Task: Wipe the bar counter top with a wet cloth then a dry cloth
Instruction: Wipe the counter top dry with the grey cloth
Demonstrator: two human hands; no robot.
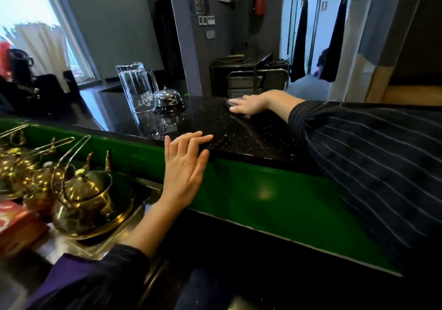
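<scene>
The bar counter top (pixel 239 140) is black speckled stone and runs across the middle of the view. My right hand (pixel 254 104) reaches to its far edge and lies flat on a dark cloth (pixel 229 104), of which only a small part shows beyond the fingertips. My left hand (pixel 185 166) rests at the counter's near edge. Its fingers are spread on the stone and it holds nothing. Both arms wear dark striped sleeves.
An upturned glass pitcher (pixel 136 87) and a silver call bell (pixel 168 99) stand on the counter left of my right hand. Below the green front panel (pixel 251 190), brass teapots (pixel 88 195) and a red box (pixel 16 223) sit on a lower shelf at left.
</scene>
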